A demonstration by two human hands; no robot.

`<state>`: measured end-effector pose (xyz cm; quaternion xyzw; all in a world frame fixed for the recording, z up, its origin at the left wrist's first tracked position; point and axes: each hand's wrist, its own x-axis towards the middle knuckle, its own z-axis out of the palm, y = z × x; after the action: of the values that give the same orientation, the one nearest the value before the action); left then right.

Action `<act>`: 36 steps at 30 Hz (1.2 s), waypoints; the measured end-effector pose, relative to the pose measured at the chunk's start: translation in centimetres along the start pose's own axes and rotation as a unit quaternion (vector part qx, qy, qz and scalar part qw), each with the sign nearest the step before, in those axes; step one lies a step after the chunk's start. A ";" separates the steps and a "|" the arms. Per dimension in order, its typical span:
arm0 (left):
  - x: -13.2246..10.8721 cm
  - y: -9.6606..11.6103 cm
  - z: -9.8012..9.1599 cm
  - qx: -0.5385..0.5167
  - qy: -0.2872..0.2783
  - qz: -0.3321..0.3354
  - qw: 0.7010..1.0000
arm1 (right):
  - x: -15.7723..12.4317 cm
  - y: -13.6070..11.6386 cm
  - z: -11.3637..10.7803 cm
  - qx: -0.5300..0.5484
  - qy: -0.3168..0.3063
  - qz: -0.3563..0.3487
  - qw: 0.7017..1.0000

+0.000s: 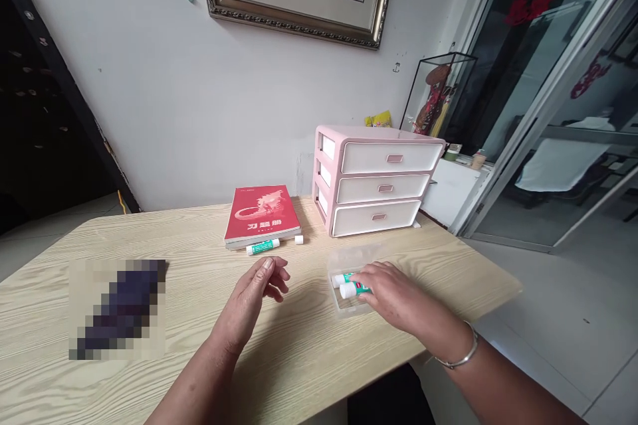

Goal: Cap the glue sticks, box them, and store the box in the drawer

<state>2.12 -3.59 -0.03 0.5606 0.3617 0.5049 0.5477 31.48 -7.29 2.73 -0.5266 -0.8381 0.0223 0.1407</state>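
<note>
My right hand (393, 292) reaches into a clear plastic box (343, 312), its fingers closed round a green-and-white glue stick (351, 290). Another glue stick (339, 280) lies beside that one in the box, partly covered by my fingers. My left hand (262, 282) hovers over the table left of the box, holding nothing, with its fingers loosely curled and apart. In front of the red book (264, 212) lies a third glue stick (262, 247), uncapped or end-on white at its tips. A small white cap (299, 240) stands to its right.
Behind the box, a pink-and-white three-drawer unit (383, 186) stands on the wooden table (199, 319). A blurred dark item (119, 309) lies at the left. The table's right edge is close to my right forearm. A framed picture (299, 20) hangs on the wall.
</note>
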 end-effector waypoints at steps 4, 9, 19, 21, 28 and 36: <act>0.3 -0.2 -0.1 0.016 0.004 -0.016 1.000 | 0.8 0.0 -0.4 -0.006 -0.051 0.006 0.999; 0.6 -0.3 -0.7 0.028 0.022 -0.030 0.999 | 2.3 0.2 -0.4 -0.053 -0.094 -0.004 0.994; 2.7 -2.4 -2.9 0.423 0.159 0.062 0.890 | 3.9 -3.7 -0.6 0.075 0.070 0.005 0.995; 3.7 -3.6 -3.7 0.531 0.157 0.105 0.826 | 4.9 -5.8 1.0 0.120 0.132 -0.001 0.984; 5.5 -6.3 -4.0 0.681 0.100 0.046 0.724 | 11.3 -11.2 7.4 0.121 0.065 0.110 0.984; 5.8 -6.0 -3.1 0.721 0.082 0.034 0.687 | 16.4 -9.4 9.7 0.054 -0.008 0.259 0.964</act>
<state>1.35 3.60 -5.28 0.7513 0.6382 0.1504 -0.0751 14.04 4.17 -1.34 -0.7167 -0.6720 0.1079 0.1517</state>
